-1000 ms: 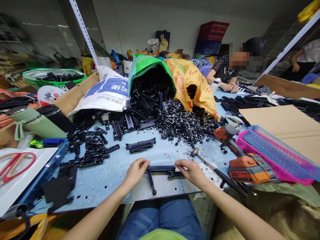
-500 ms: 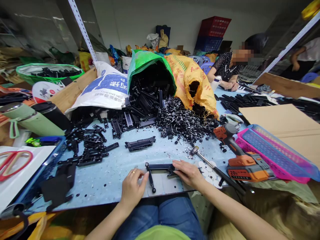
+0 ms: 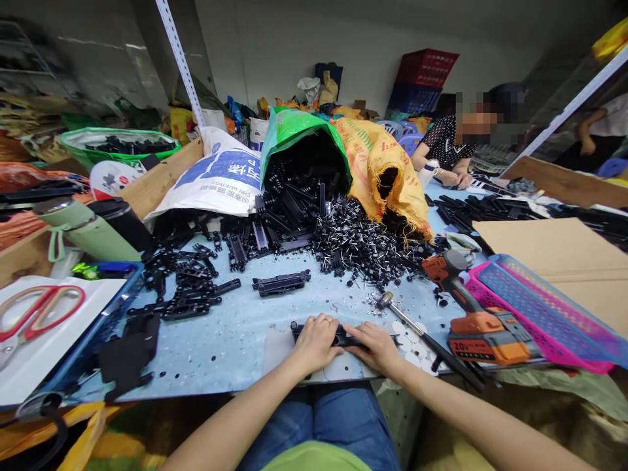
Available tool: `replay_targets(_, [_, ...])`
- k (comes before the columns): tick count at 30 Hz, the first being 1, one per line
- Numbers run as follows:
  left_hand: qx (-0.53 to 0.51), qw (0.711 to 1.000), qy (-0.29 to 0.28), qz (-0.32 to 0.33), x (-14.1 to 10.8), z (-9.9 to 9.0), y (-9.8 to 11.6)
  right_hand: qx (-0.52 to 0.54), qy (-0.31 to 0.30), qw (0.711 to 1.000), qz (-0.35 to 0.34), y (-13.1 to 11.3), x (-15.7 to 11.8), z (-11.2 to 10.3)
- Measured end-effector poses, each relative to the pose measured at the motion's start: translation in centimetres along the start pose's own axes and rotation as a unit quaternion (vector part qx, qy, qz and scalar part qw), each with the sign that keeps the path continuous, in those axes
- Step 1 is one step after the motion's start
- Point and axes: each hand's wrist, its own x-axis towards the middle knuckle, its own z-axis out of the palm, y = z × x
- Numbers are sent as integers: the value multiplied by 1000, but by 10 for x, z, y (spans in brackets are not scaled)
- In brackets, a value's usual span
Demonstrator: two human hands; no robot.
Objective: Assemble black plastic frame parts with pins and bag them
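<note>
On the table's front edge lies a long black plastic part (image 3: 342, 337) with bar-like arms, on a pale mat (image 3: 275, 347). My left hand (image 3: 316, 343) is closed over its left half, fingers curled over the far side. Beside it my right hand (image 3: 377, 347) grips the right half, thumb toward the near side. Both hands cover most of the part, so the fold of its arms is hidden. A similar black assembly (image 3: 282, 282) lies farther back. Right of my right hand are white discs (image 3: 409, 340) and a hammer (image 3: 417, 330) with a metal head.
An orange cordless drill (image 3: 483, 333) and stacked pink and blue baskets (image 3: 544, 307) stand at right. Black pins (image 3: 358, 239) spill before green (image 3: 304, 140) and orange sacks (image 3: 377, 163). Loose black arms (image 3: 184, 288) and scissors (image 3: 44, 314) lie left. A co-worker (image 3: 446, 147) sits across.
My left hand has moved right and onto the black part, next to my right hand. The loose arm that angled toward me no longer shows. The view has shifted slightly.
</note>
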Motion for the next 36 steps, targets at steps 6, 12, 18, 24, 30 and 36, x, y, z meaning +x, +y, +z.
replay_targets(6, [-18, 1000, 16, 10, -4, -6, 4, 14, -70, 996, -58, 12, 6, -18])
replay_targets(12, [11, 990, 132, -55, -52, -13, 7, 27, 26, 999, -31, -25, 35, -27])
replay_targets(18, [45, 949, 4, -312, -73, -9, 10, 72, -67, 992, -73, -73, 91, 4])
replay_targets(24, [17, 928, -5, -373, -61, -2, 8, 67, -69, 994, -42, -68, 91, 23])
replay_targets(30, [5, 937, 6, -349, -58, 0, 12, 11, -119, 992, -32, -74, 92, 14])
replay_targets(36, [65, 995, 69, -33, -39, -11, -3, -105, 14, 994, 6, -35, 33, -20])
